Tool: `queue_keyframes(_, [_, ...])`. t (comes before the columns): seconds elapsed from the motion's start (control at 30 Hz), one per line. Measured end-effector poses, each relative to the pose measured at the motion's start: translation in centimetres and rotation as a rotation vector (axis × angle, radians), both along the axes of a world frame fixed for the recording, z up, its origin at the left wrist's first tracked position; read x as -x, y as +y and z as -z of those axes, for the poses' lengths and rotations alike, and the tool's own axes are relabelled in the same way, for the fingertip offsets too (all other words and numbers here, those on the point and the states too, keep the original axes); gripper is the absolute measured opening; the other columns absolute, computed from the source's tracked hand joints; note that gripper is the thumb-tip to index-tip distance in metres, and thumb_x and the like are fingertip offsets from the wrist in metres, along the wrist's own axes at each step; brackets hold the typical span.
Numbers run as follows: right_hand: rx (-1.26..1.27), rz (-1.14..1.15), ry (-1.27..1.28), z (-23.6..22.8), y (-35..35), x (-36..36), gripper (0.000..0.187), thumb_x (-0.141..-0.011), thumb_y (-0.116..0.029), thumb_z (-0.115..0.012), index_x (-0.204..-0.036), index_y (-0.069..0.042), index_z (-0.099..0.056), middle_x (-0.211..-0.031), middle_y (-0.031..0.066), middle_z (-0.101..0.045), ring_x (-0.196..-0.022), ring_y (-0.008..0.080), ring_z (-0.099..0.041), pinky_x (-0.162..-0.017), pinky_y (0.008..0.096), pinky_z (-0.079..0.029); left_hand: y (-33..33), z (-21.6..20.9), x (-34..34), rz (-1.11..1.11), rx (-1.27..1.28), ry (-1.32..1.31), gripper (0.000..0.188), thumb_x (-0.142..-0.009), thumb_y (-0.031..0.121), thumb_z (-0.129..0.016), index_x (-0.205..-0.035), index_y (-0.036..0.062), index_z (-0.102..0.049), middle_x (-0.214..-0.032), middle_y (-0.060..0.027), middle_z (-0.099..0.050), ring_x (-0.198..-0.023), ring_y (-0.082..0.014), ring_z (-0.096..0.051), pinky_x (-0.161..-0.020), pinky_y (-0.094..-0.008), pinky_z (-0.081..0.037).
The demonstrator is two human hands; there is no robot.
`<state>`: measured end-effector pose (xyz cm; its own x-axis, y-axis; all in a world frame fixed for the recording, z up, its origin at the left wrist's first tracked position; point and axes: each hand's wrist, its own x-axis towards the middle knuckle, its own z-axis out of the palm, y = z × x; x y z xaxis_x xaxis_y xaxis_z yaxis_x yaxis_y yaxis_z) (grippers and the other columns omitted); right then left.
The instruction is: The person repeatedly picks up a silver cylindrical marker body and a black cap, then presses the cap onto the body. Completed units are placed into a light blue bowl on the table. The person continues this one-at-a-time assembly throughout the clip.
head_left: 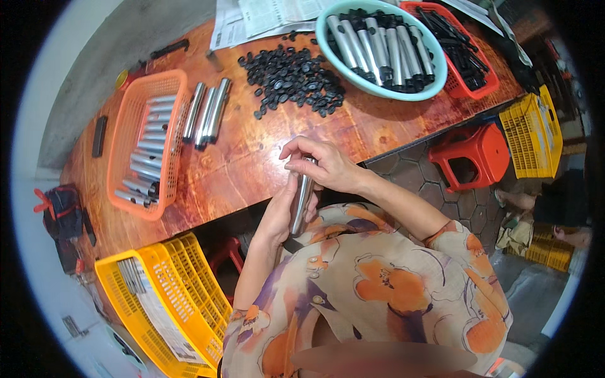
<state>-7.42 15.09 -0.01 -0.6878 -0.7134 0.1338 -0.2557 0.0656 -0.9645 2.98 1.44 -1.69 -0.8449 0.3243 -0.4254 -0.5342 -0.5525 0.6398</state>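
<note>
A shiny metal tube [302, 206] stands tilted in front of my body, its lower end near my blouse. My left hand [275, 210] is wrapped round its length. Over the upper end bends my right hand [329, 166], its thumb and fingers closed at the tube's top. Whether a small part is between those fingers is hidden. On the table beyond lies a pile of small black oval pieces [293, 79]. To the left, a few similar metal tubes with dark ends [212, 113] lie beside an orange basket [118, 135] holding several more.
A light-blue basin [384, 93] of tubes with black ends stands at the far right, beside a red basket [485, 88] of black parts. Papers [277, 19] lie at the back. Yellow crates [161, 296] stand lower left; a red stool [469, 154] is on the right.
</note>
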Motion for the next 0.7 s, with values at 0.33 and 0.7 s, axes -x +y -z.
queue_keyframes(0.33, [0.203, 0.26, -0.112, 4.8, 2.1, 2.5, 0.024, -0.094, -0.013, -0.052, -0.117, -0.003, -0.05, -0.092, 0.0009, -0.055, -0.08, 0.0059, -0.052, -0.07, 0.0202, -0.044, 0.3, 0.3, 4.1, -0.442, -0.019, 0.268, 0.029, -0.096, 0.033, -0.05, -0.104, 0.0055, -0.051, -0.075, -0.0032, -0.052, -0.064, -0.0112, -0.048, -0.058, -0.0237, -0.041])
queue_keyframes(0.7, [0.022, 0.106, -0.229, 2.4, 1.5, -0.6, 0.031, -0.09, -0.015, -0.06, -0.115, -0.002, -0.048, -0.086, 0.0061, -0.062, -0.07, 0.0102, -0.057, -0.064, 0.0263, -0.047, 1.9, 0.4, 6.8, -0.611, -0.043, 0.211, 0.024, -0.096, 0.029, -0.052, -0.109, 0.0084, -0.052, -0.095, -0.0049, -0.059, -0.085, -0.0148, -0.057, -0.077, -0.0305, -0.049])
